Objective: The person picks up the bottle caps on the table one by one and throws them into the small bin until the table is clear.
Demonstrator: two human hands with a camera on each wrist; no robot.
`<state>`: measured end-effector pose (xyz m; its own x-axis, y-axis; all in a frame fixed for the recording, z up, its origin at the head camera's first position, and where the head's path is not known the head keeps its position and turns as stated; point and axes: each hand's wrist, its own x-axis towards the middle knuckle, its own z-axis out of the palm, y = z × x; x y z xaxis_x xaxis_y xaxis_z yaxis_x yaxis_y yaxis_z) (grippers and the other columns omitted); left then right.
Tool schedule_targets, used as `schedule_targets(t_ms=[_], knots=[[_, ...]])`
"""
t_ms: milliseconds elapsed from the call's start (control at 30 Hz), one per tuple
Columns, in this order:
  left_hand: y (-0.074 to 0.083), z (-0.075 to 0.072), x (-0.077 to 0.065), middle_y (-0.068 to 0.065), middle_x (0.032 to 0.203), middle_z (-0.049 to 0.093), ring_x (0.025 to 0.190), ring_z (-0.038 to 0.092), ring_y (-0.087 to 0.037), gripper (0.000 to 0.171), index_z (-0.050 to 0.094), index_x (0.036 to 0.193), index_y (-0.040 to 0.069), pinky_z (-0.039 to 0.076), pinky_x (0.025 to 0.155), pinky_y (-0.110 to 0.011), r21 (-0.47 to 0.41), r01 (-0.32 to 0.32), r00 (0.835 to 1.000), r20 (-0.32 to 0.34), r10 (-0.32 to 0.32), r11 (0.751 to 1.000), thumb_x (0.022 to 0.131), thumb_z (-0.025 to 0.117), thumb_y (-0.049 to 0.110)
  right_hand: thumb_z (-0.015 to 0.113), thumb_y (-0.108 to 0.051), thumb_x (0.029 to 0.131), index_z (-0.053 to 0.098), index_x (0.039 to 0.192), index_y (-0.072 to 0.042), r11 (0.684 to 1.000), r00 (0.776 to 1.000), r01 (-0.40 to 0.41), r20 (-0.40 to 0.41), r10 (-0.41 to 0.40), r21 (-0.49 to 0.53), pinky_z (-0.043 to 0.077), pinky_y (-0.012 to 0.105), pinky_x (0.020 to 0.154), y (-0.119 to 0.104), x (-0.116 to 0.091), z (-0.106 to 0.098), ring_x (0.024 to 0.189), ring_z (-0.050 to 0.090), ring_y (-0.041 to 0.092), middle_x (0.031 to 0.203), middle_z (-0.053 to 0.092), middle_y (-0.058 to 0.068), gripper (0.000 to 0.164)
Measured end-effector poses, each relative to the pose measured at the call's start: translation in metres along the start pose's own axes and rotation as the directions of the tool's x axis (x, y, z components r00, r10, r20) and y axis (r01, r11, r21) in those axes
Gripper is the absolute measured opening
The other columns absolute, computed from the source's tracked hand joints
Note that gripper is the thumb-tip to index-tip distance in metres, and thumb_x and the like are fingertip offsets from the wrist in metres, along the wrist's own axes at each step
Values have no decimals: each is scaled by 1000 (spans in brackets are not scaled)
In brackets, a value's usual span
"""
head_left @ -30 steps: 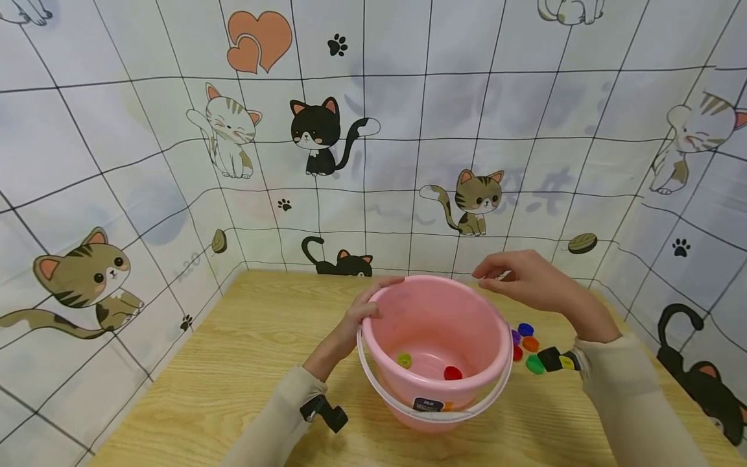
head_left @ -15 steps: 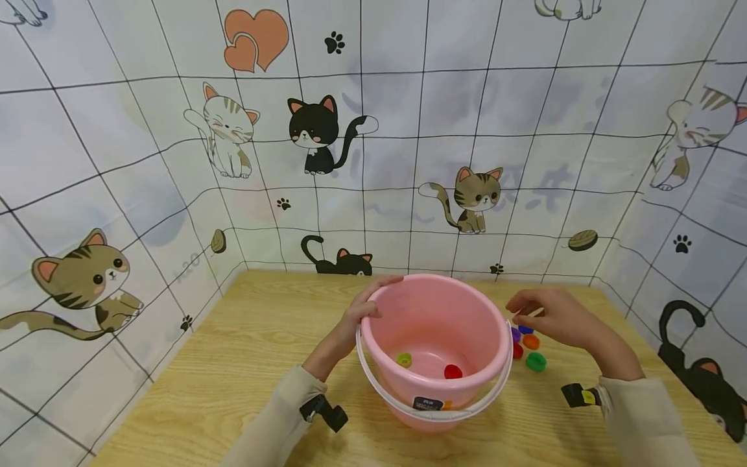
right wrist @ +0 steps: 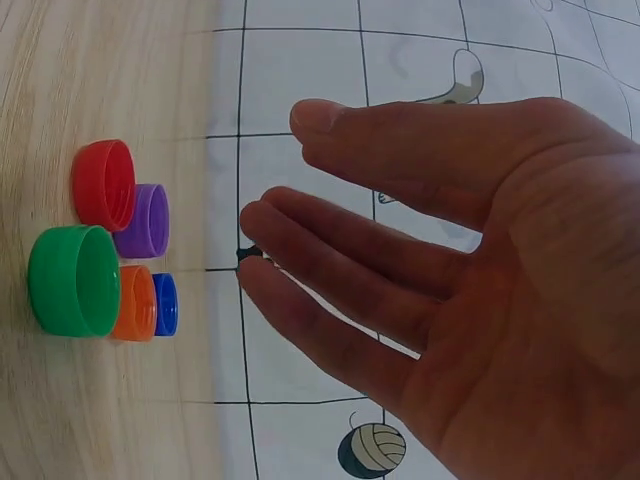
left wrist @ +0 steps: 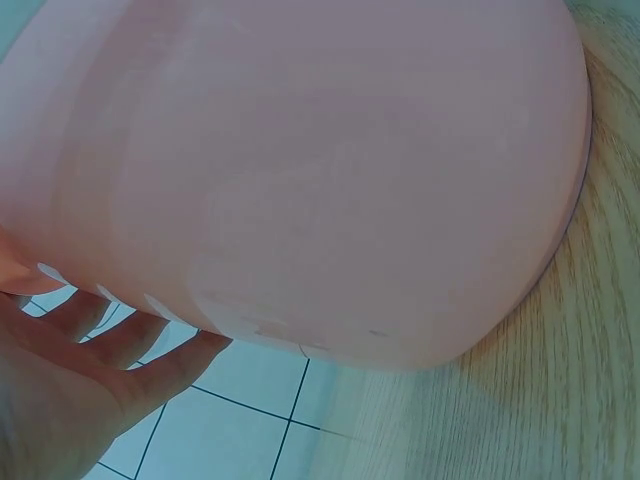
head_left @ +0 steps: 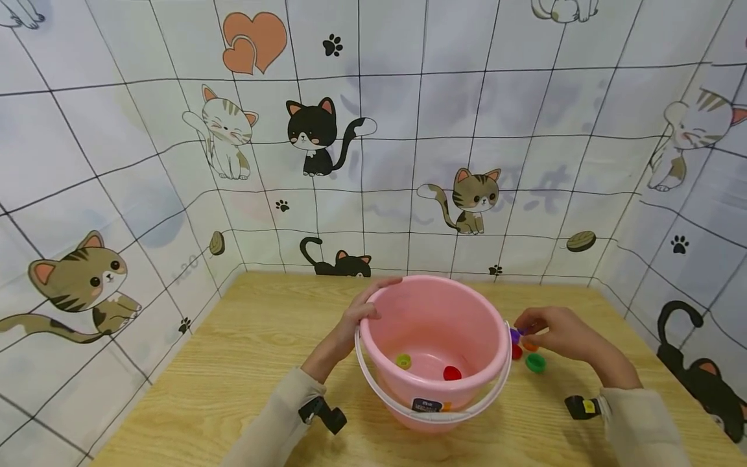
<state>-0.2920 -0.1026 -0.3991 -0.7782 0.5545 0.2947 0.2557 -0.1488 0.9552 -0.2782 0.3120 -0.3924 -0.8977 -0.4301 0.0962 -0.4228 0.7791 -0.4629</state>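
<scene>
A pink bucket with a white handle stands tilted on the wood-grain table. My left hand grips its left rim, thumb over the edge and fingers along the outside. Inside lie a yellow-green cap and a red cap. Right of the bucket my right hand hovers over a cluster of round plastic caps, its fingers spread and holding nothing. These are green, red, purple, orange and blue; in the head view, my fingers partly hide them.
The wood-grain table reaches back to a wall covering printed with cats and grid lines, which also rises at both sides. Each wrist wears a small black camera, such as the right camera.
My right hand has come from above the bucket's far right rim, moving right and down to the loose caps. The left hand and bucket have stayed put.
</scene>
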Motion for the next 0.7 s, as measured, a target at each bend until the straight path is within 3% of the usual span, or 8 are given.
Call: schedule_targets(t_ms=[200, 333, 700], knots=[[-3, 0, -1, -23, 152, 44, 116, 58, -39, 76, 38, 158, 16, 60, 84, -39, 3, 2, 1000, -2, -2, 1000, 81, 42, 14, 79, -16, 87, 73, 107, -5, 999, 999, -35, 28, 34, 23, 56, 26, 74, 8, -3, 5, 88, 67, 12, 98, 75, 4, 24], [-3, 1, -1, -22, 151, 45, 116, 58, -38, 76, 39, 157, 16, 60, 85, -40, 6, 4, 1000, -13, -4, 1000, 81, 42, 14, 81, -18, 85, 73, 103, -4, 1000, 1000, -12, 21, 12, 11, 55, 26, 71, 13, -4, 6, 83, 66, 8, 95, 75, 4, 24], [-1, 2, 1, -21, 152, 44, 116, 59, -33, 76, 42, 156, 15, 60, 83, -37, 0, -7, 999, -37, 7, 1000, 80, 44, 15, 83, -22, 84, 74, 99, -6, 998, 998, -54, 41, 55, -25, 56, 29, 72, 22, -2, 7, 82, 65, 12, 95, 74, 4, 24]])
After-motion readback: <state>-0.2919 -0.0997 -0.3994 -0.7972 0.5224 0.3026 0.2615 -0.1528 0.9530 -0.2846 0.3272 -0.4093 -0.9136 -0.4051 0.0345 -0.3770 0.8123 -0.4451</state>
